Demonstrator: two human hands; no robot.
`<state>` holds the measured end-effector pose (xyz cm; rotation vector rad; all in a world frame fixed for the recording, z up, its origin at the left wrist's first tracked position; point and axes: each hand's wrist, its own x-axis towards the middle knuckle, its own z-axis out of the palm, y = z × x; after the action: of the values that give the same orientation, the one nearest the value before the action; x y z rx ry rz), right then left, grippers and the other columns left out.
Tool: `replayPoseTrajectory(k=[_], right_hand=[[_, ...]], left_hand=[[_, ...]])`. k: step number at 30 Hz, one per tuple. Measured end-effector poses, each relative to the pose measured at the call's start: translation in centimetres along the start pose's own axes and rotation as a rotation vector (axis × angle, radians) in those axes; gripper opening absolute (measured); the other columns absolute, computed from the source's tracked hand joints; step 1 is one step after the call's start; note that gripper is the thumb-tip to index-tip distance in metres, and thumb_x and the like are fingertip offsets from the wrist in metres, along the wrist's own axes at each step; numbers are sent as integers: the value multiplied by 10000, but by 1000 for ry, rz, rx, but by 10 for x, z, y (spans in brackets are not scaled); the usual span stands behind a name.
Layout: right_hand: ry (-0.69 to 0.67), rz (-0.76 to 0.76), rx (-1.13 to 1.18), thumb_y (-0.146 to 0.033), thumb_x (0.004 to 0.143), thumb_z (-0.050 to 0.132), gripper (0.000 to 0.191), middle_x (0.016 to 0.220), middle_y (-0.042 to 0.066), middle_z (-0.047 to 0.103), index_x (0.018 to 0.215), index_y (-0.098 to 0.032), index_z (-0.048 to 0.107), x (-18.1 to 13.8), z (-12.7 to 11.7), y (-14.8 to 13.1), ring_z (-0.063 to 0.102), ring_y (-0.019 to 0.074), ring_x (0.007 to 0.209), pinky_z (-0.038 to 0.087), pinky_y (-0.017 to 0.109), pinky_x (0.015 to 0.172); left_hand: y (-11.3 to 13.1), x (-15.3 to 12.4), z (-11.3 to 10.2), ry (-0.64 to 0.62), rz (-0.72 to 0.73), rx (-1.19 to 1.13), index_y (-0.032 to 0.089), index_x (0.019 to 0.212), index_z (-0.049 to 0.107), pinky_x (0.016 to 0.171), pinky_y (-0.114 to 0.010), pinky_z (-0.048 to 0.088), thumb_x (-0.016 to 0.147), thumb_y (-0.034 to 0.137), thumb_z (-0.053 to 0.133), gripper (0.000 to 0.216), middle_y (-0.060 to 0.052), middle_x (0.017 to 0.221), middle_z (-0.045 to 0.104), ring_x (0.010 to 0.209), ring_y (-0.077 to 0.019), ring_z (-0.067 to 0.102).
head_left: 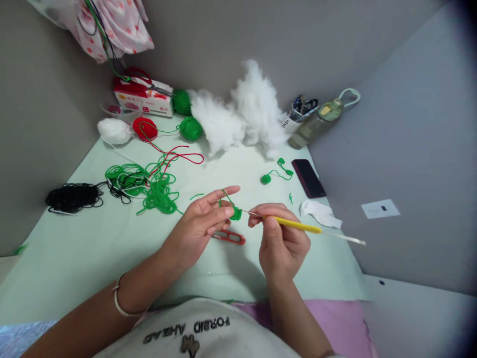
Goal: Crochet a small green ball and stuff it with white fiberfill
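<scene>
Between thumb and fingers, my left hand (pixel 199 223) pinches a small piece of green crochet (pixel 236 214). Green yarn runs up from the piece over the raised index finger. My right hand (pixel 283 243) grips a crochet hook (pixel 298 225) by its yellow handle, with metal shafts at both ends. The hook's left tip reaches the right edge of the crochet piece; whether it is inside a stitch is too small to tell. Under my left fingers lies an orange-red tool (pixel 233 237) with a slotted handle, partly hidden by the hand.
Tangled green yarn (pixel 156 186) and a black skein (pixel 74 197) lie left. Behind are white (pixel 115 131), red (pixel 145 129) and green yarn balls (pixel 190 129), beside white stuffing (pixel 257 109). A phone (pixel 308 177), crumpled tissue (pixel 321 214) and bottle (pixel 316 122) stand or lie right.
</scene>
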<state>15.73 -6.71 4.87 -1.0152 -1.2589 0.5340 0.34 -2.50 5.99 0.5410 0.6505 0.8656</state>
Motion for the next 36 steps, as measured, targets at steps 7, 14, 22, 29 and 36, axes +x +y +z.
replayPoseTrajectory(k=[7,14,22,29,36], right_hand=[[7,148,109,-218,999,606,175,914,41,730,984,-252,777,0,5,4,646,154,735,530,329,670],[43,211,150,-240,996,612,171,885,38,724,939,-230,772,1,0,-3,633,135,667,543,317,651],[-30,101,3,-168,989,605,193,938,42,757,1008,-260,774,-2,10,1,693,163,812,584,304,664],[-51,-293,-389,-53,937,626,345,1066,65,742,1157,-279,764,-9,7,2,712,187,933,601,334,759],[-17,211,153,-206,978,636,167,908,30,730,969,-260,794,0,6,4,674,155,778,564,315,684]], left_hand=[[-4,2,-5,40,93,121,229,1247,726,565,-193,324,834,232,812,422,57,760,549,566,-32,372],[-3,0,-9,35,118,137,243,1218,749,558,-177,325,828,223,817,396,40,828,566,600,-36,382],[-11,-1,0,9,114,152,252,1259,731,669,-186,476,817,250,827,453,10,876,626,746,-94,543],[-12,1,-1,-25,-63,-50,199,1227,763,615,-157,466,839,259,818,396,92,584,412,515,-29,320],[-11,3,-3,6,35,32,243,1202,765,628,-167,492,817,204,822,391,34,809,613,611,-37,511]])
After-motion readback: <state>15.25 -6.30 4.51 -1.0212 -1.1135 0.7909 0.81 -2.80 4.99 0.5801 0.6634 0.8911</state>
